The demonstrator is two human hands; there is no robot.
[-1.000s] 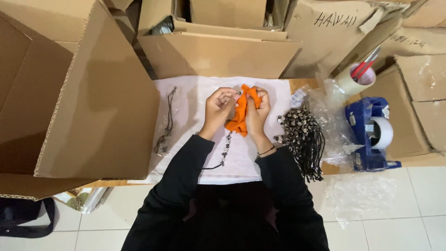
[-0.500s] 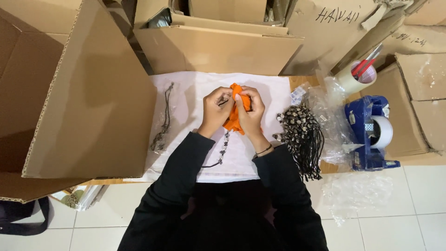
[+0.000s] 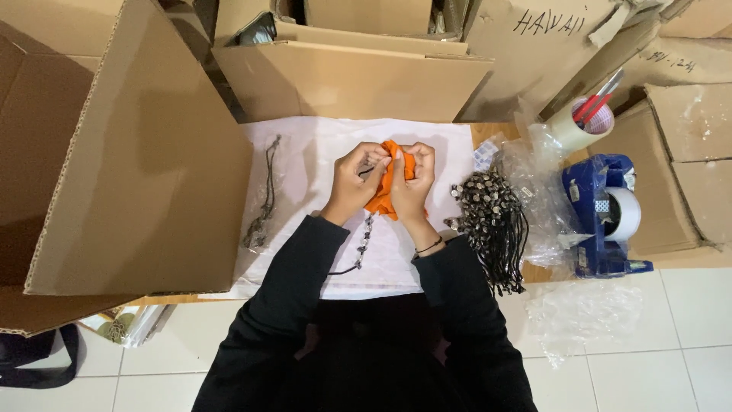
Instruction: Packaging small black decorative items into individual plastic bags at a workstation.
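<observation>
Since the earlier frame our hands sit a bit higher on the white sheet [image 3: 320, 152] w/ the orange pouch [image 3: 387, 183] bunched tighter. Our left hand [image 3: 357, 177] & right hand [image 3: 412, 181] are together, fingers curled shut on the soft orange cloth. A beaded cord [image 3: 361, 243] trails below the left wrist. Right of us: heap of dark beaded cords [image 3: 492, 225], crinkly clear plastic [image 3: 537, 191], blue tape dispenser [image 3: 602, 214].

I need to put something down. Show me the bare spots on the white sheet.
Bare: the white sheet between the single cord and the left hand, and its far strip above the orange cloth. Crowded: right edge, with the bead pile and plastic bags.
</observation>
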